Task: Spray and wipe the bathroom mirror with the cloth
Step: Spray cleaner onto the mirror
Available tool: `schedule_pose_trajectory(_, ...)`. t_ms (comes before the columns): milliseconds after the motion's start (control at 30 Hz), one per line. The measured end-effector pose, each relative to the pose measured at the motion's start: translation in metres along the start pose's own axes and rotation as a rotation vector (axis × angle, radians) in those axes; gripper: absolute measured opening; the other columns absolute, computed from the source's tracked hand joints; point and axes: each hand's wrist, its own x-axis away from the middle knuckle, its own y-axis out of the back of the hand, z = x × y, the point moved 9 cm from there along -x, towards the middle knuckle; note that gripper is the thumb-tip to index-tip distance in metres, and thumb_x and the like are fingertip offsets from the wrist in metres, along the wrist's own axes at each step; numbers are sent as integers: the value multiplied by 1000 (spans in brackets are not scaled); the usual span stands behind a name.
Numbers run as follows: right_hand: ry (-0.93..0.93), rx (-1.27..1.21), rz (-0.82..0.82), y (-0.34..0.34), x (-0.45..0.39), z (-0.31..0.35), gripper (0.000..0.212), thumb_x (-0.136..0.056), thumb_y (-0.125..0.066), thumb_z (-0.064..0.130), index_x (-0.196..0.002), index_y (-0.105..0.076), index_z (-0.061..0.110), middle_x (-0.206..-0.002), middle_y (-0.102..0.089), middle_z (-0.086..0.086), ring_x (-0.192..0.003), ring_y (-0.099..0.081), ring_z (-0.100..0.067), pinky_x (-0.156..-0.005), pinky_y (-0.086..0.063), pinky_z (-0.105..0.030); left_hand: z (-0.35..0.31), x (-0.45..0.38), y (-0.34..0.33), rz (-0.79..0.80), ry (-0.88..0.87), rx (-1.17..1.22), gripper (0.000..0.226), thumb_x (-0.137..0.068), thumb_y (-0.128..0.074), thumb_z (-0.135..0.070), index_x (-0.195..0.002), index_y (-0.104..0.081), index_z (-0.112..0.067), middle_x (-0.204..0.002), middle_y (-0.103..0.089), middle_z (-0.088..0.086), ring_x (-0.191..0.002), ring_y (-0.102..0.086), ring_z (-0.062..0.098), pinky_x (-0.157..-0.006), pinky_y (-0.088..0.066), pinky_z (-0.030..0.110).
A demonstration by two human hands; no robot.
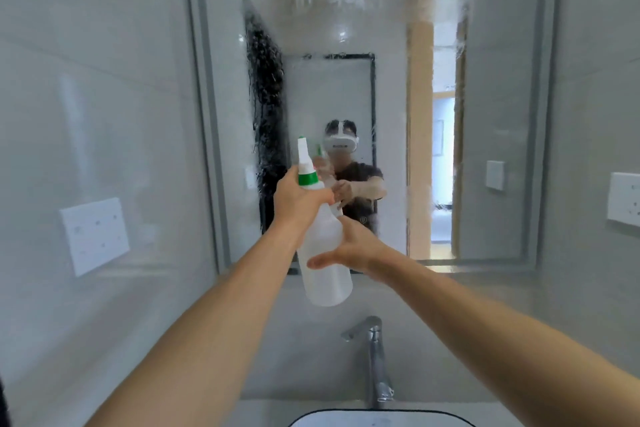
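Observation:
The bathroom mirror (485, 114) fills the wall ahead, streaked with wet droplets along its left side and top. A white spray bottle (323, 253) with a green collar and white nozzle is held up in front of it, nozzle aimed at the glass. My left hand (298, 199) grips the bottle at its neck, just under the green collar. My right hand (349, 248) wraps around the bottle's body from the right. No cloth is in view.
A chrome faucet (372, 357) rises below my arms, above the white basin rim (381, 418). A white wall socket (93, 236) sits on the left tiled wall, another socket (623, 199) on the right wall.

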Motion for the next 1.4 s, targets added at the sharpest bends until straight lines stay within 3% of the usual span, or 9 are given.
schedule_pose_trajectory(200,-25,-35,16,-52,3,-24,72,-57,-94,25,-118,-57,23,-112,-69,3,-107,-65,-19,-97,-54,-42,44,17,31,-32,89,-68,37,-53,-78,-9,-85,-62,-16,-80,-66,4,-72,-62,24,-78,-58,52)
schedule_pose_trajectory(367,-55,-42,2,-65,11,-50,75,-55,-94,33,-119,-53,26,-112,-65,5,-103,-62,-15,-85,-52,-33,56,26,17,139,0,-83,47,-69,-83,-6,-95,-57,-35,-91,-65,-13,-76,-63,0,-67,-51,18)
schedule_pose_trajectory(500,-72,-70,-10,-53,28,-72,86,-55,-94,30,-130,-51,25,-120,-64,3,-112,-61,-18,-101,-51,-46,55,39,-8,320,-33,-9,56,-74,-86,-16,-118,-55,-32,-101,-65,-17,-86,-64,-10,-70,-48,8)
schedule_pose_trajectory(667,-86,-59,1,-27,57,-94,90,-56,-92,29,-135,-49,28,-126,-63,1,-119,-59,-23,-105,-49,-48,47,64,-49,497,-80,126,67,-68,-87,-25,-124,-51,-36,-106,-66,-32,-106,-61,-7,-93,-49,21)
schedule_pose_trajectory(800,-88,-50,-40,2,80,-107,83,-60,-92,28,-132,-51,33,-123,-64,7,-115,-60,-16,-101,-50,-39,53,80,-82,573,-14,209,85,-63,-90,-35,-129,-41,-54,-138,-56,-13,-127,-54,7,-109,-42,36)
schedule_pose_trajectory(967,-111,-84,-98,42,108,-132,80,-56,-92,29,-127,-57,35,-119,-69,6,-115,-65,-18,-101,-53,-45,64,107,-126,747,86,249,108,-73,-87,-23,-155,-18,-37,-113,-73,-5,-110,-68,14,-104,-49,44)
schedule_pose_trajectory(1033,-127,-102,-120,60,119,-143,75,-56,-93,25,-124,-60,32,-117,-71,4,-112,-67,-19,-101,-54,-46,69,120,-140,811,121,204,102,-72,-86,-25,-155,-27,-25,-117,-73,-4,-112,-68,15,-107,-46,47)
schedule_pose_trajectory(1167,-157,-124,-154,94,146,-160,71,-58,-91,19,-121,-64,38,-116,-73,6,-108,-70,-12,-96,-55,-38,69,145,-172,924,30,77,47,-80,-82,-20,-125,-67,-19,-115,-74,-5,-109,-69,12,-102,-52,40)
schedule_pose_trajectory(1400,-232,-140,-141,131,193,-190,75,-61,-89,11,-125,-62,38,-122,-72,3,-114,-68,-15,-97,-55,-36,69,174,-229,929,-20,79,46,-73,-88,-26,-116,-72,-28,-108,-75,-14,-100,-70,3,-91,-54,29)
